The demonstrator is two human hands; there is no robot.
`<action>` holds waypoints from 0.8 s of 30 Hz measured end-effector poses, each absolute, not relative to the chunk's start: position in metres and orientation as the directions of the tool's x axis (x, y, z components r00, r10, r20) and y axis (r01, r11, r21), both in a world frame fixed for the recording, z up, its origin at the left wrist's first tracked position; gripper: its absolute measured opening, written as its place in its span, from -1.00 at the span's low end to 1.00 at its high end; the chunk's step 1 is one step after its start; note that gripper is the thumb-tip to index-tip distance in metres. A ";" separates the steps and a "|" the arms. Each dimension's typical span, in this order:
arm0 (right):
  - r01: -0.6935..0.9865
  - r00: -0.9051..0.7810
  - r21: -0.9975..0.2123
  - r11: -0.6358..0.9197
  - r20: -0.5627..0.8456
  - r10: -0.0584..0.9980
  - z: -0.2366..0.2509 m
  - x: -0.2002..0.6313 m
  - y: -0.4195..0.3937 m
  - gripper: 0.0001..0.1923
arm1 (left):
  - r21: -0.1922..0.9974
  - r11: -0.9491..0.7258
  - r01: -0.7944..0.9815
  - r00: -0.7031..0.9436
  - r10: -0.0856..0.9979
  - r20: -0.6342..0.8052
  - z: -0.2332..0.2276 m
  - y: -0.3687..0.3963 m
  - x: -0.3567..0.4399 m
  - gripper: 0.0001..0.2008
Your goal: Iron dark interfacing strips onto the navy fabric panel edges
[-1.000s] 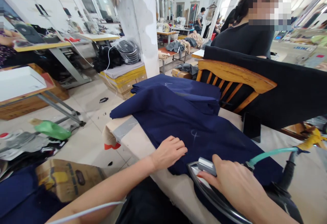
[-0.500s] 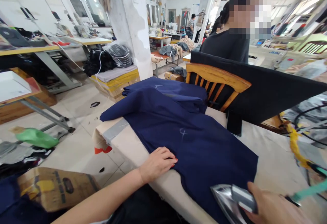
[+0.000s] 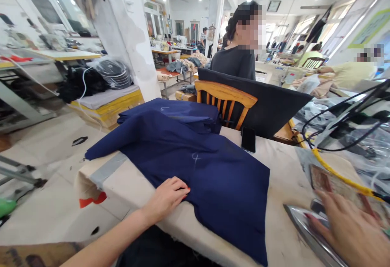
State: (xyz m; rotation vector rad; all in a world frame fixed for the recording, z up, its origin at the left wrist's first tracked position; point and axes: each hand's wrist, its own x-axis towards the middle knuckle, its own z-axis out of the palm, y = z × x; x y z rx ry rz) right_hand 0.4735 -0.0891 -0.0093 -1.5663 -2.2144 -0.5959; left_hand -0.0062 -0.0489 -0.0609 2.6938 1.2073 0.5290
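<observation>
Iron (image 3: 307,228) has slid right, off the navy cloth (image 3: 213,173) onto bare table (image 3: 283,177), right hand (image 3: 350,230) in a closed grip on its handle. Left hand (image 3: 167,196) lies flat, fingers loose, pinning the cloth's near edge. Beyond, a phone (image 3: 248,139) leans upright.

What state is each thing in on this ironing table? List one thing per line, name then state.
Navy cloth: spread flat, one end hanging off the table.
Iron: off the cloth, resting on the table.
Left hand: flat on the cloth's edge.
Right hand: on the iron.
Phone: lying flat, screen dark.
</observation>
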 end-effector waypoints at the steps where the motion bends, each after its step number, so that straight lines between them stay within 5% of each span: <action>1: 0.923 -0.384 0.201 0.327 0.464 0.798 -0.011 0.451 -0.092 -0.71 | 0.257 -0.670 0.697 0.629 0.743 0.231 -0.059 -0.048 -0.006 -0.80; 3: 0.809 -0.580 0.169 0.563 0.382 0.719 -0.024 0.405 -0.099 -0.74 | 0.245 -0.673 0.698 0.643 0.739 0.200 -0.055 -0.045 -0.005 -0.82; 5: 0.789 -0.585 -0.010 0.614 0.289 0.758 -0.045 0.373 -0.104 -0.65 | 0.251 -0.675 0.694 0.644 0.737 0.203 -0.053 -0.044 -0.006 -0.83; 9: 0.834 -0.402 -0.304 0.461 0.237 0.884 -0.067 0.366 -0.090 -0.80 | 0.283 -0.669 0.687 0.633 0.743 0.219 -0.049 -0.041 -0.009 -0.83; 13: 0.844 -0.224 -0.467 0.264 0.141 0.964 -0.056 0.380 -0.045 -0.71 | 0.269 -0.650 0.710 0.613 0.759 0.217 -0.041 -0.018 -0.008 -0.82; 19: 0.888 0.111 -0.450 -0.090 0.020 0.994 -0.051 0.379 0.053 -0.76 | 0.067 -0.655 0.753 0.616 0.736 0.279 -0.033 0.066 0.010 -0.72; 24: 0.848 0.414 -0.365 -0.385 0.002 0.910 -0.050 0.381 0.139 -0.69 | -0.007 -0.661 0.751 0.629 0.711 0.315 -0.057 0.104 0.014 -0.70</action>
